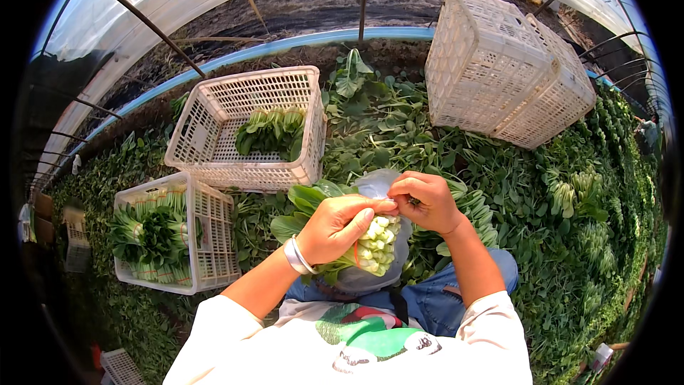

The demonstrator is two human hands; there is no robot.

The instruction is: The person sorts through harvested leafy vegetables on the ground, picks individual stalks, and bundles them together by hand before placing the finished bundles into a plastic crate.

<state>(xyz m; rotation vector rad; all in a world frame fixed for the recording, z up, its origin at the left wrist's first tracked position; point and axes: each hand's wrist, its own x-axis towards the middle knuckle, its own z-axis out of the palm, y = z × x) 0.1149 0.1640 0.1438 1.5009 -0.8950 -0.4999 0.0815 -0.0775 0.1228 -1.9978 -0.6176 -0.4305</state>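
Note:
A bunch of leafy green vegetables (378,246) lies above my lap, its pale cut stems towards the right and its leaves to the left. My left hand (339,227), with a silver bangle at the wrist, grips it from above. An orange-red band (356,254) shows around the stems. At the bunch's upper edge, the fingertips of my right hand (426,200) are pinched together close to my left fingertips; whether something thin is between them is too small to tell. Under the bunch is a whitish plastic sheet or bag (401,262), partly hidden.
A white plastic crate (248,171) ahead left holds several bundles of greens (272,131). Left of me, another crate (214,240) holds banded bundles (160,235). Stacked crates (491,75) stand ahead right. Loose greens (473,211) lie beyond my right forearm. A greenhouse pole (365,0) rises ahead.

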